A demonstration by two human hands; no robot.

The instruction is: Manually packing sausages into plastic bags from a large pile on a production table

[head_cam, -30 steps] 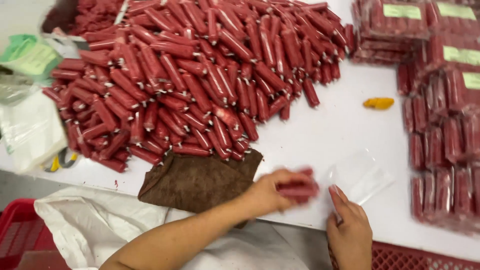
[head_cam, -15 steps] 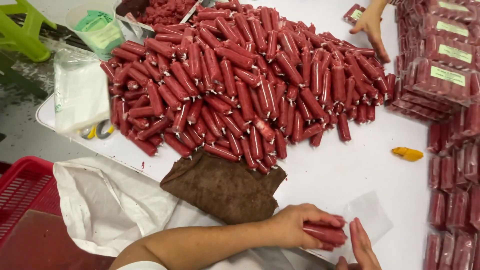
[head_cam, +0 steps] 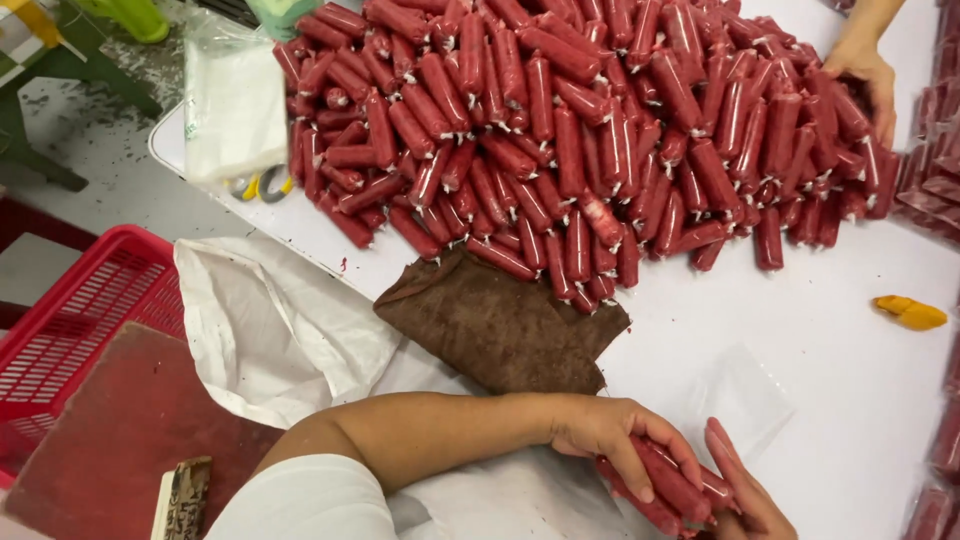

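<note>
- A large heap of red sausages (head_cam: 600, 130), too many to count, is spread on the white table (head_cam: 830, 400) at 12 o'clock.
- One brown cloth (head_cam: 500, 325) lies at centre.
- The left hand (head_cam: 615, 435), forearm laid across at 6 o'clock, is curled around a small bundle of sausages (head_cam: 670, 490).
- The right hand (head_cam: 745, 490), fingers flat, is pressed against the bundle at 5 o'clock.

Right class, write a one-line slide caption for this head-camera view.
Left hand grips red sausages beside right hand, near a heaped sausage pile.

one brown cloth (head_cam: 500, 325); one red basket (head_cam: 95, 300); one sausage heap (head_cam: 600, 130)
</note>
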